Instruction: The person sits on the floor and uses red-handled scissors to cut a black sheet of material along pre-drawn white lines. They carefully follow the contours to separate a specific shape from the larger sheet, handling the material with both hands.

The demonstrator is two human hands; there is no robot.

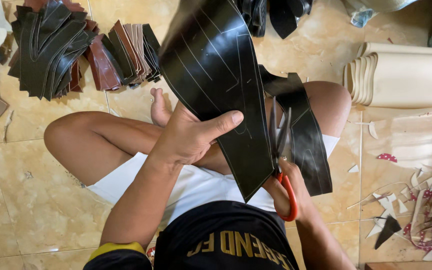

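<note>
My left hand (188, 135) grips a large sheet of black leather (216, 75) with pale traced lines on it, thumb pressed on its face. My right hand (288, 187) holds red-handled scissors (282, 150), blades pointing up and cutting between the sheet and a partly cut strip (306, 135) hanging to the right. I sit cross-legged on a tiled floor, the leather held above my lap.
Stacks of cut black and brown leather pieces (66, 45) lie on the floor at upper left. Rolled cream sheets (401, 75) rest at the right. Scraps and offcuts (426, 205) litter the lower right. My bare foot (158, 107) lies near the stacks.
</note>
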